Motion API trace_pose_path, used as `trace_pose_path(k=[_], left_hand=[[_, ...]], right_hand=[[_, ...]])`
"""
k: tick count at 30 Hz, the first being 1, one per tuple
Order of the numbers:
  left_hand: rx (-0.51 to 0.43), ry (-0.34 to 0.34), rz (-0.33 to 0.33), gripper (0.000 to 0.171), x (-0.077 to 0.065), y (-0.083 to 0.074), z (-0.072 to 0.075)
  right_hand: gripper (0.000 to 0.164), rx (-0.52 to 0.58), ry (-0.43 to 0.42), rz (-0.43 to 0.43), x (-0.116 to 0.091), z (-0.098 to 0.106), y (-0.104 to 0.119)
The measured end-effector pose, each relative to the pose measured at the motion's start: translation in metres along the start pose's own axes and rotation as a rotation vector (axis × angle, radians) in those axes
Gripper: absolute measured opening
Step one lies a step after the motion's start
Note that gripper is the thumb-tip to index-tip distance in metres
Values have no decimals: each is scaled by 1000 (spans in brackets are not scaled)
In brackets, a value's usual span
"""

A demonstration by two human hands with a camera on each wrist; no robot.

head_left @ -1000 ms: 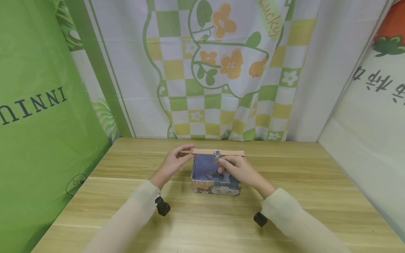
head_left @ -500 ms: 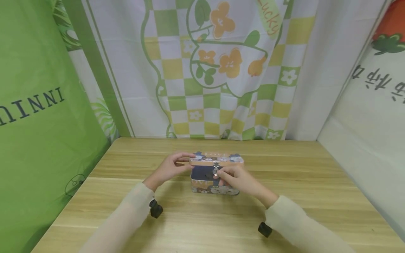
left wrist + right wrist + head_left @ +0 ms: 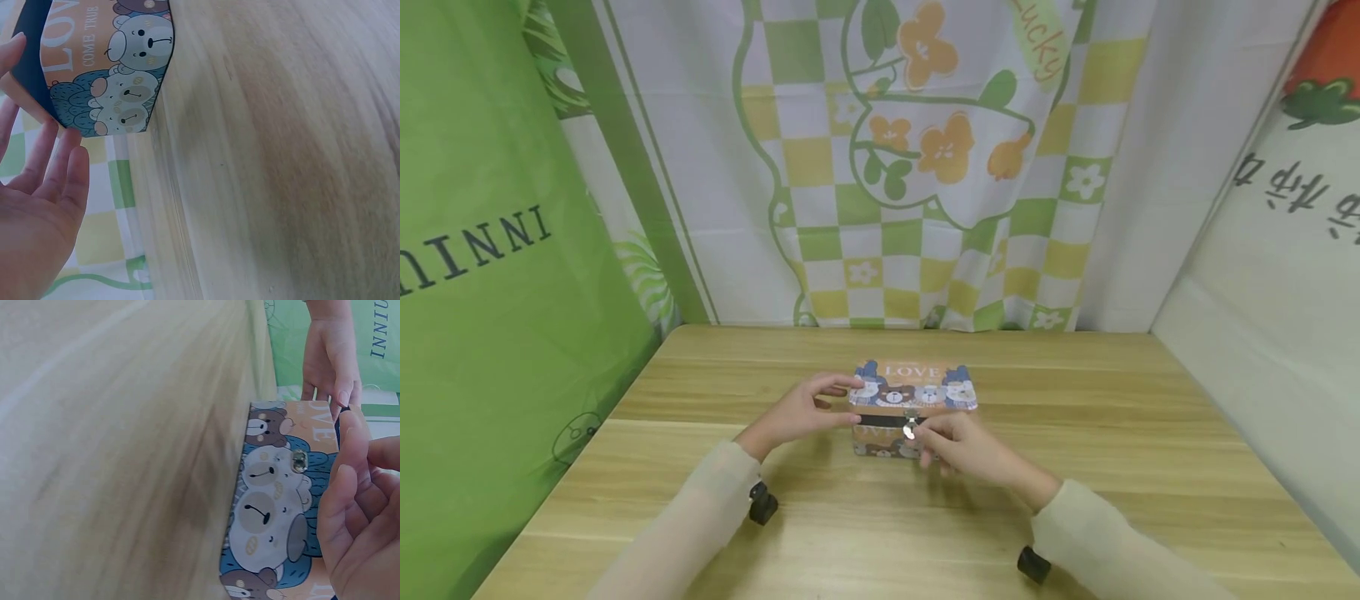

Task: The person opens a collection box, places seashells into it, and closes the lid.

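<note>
A small tin box point(image 3: 137, 44) with printed bears and the word LOVE stands on the table, its orange lid point(image 3: 913, 385) tilted down with a dark gap along the front. From the lid's front edge hangs a silver hasp point(image 3: 910, 430); my right hand point(image 3: 966, 450) pinches it between thumb and forefinger. A small metal catch point(image 3: 300, 461) sits on the front wall in the right wrist view. My left hand point(image 3: 797, 414) is at the box's left side, fingertips at the lid's edge and thumb near the front corner, fingers loosely spread. The inside of the box is hidden.
The wooden table point(image 3: 865, 533) has its back edge against a checked curtain point(image 3: 925, 250). A green cloth point(image 3: 490, 333) hangs at the left and a white one point(image 3: 1262, 333) at the right. Black wrist cameras point(image 3: 763, 503) hang below both sleeves.
The lid has swung down from upright toward the box's rim, covering the dark round pieces that showed inside. My right hand moved down and forward with the hasp; my left hand lowered alongside.
</note>
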State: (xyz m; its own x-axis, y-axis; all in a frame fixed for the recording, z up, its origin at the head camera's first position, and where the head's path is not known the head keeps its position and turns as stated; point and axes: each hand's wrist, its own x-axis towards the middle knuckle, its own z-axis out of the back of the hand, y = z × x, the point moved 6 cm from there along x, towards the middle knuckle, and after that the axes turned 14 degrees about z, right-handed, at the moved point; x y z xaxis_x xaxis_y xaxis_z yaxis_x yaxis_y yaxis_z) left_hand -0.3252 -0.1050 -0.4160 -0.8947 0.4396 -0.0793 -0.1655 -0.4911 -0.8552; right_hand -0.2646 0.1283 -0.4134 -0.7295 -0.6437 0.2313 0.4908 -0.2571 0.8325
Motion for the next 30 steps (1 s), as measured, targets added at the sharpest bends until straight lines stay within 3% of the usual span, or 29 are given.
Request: trace_pose_path(k=[6, 16, 30], left_hand=[[56, -16, -28, 54, -3, 2, -4], [95, -24, -47, 55, -6, 8, -11], [74, -18, -2, 42, -6, 12, -11]], right_hand=[[34, 2, 3, -59, -6, -6, -7], [32, -7, -2, -76, -10, -17, -18], [31, 49, -62, -149, -11, -27, -28]])
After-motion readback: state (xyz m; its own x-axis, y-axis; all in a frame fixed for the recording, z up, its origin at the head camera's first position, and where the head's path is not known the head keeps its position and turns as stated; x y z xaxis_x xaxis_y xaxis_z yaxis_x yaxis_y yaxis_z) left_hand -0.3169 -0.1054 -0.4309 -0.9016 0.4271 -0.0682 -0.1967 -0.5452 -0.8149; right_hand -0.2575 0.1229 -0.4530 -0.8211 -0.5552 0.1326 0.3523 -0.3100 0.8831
